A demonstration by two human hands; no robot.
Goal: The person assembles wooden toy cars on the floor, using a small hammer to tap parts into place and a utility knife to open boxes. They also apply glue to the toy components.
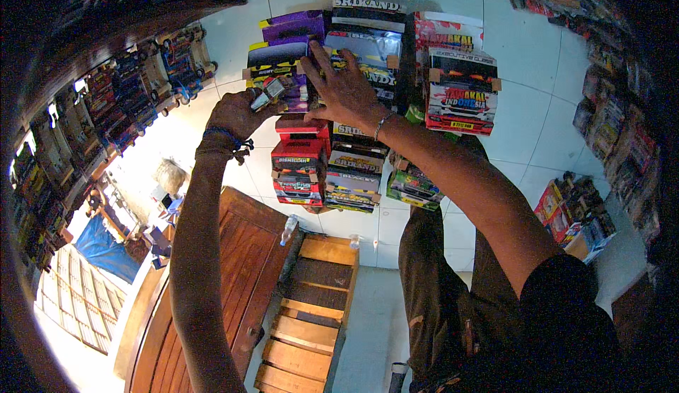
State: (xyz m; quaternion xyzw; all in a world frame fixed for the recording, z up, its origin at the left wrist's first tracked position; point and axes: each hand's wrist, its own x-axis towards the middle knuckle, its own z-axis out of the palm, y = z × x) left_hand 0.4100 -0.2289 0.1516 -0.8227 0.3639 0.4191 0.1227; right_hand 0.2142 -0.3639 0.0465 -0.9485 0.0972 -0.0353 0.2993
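My left hand (pixel 242 121) is closed round a small silvery, blocky object (pixel 268 93), whose kind I cannot make out. It is held over the left side of a purple, black and yellow toy vehicle (pixel 277 59). My right hand (pixel 345 95) has its fingers spread over that vehicle's right side and the neighbouring grey and black toy vehicle (pixel 364 43). Below the hands stand a red toy vehicle (pixel 300 170) and a silver and black one (pixel 352 174). A red, black and white toy vehicle (pixel 462 96) is to the right, and a green one (pixel 414 182) is partly behind my right forearm.
Toy trucks line a shelf (pixel 134 89) at left, and wrapped goods (pixel 622 117) fill the right side. A wooden cabinet (pixel 230 251) and slatted wooden rack (pixel 304 322) stand near my left arm. More toy vehicles (pixel 574 213) sit on the tiled floor (pixel 520 145) at right.
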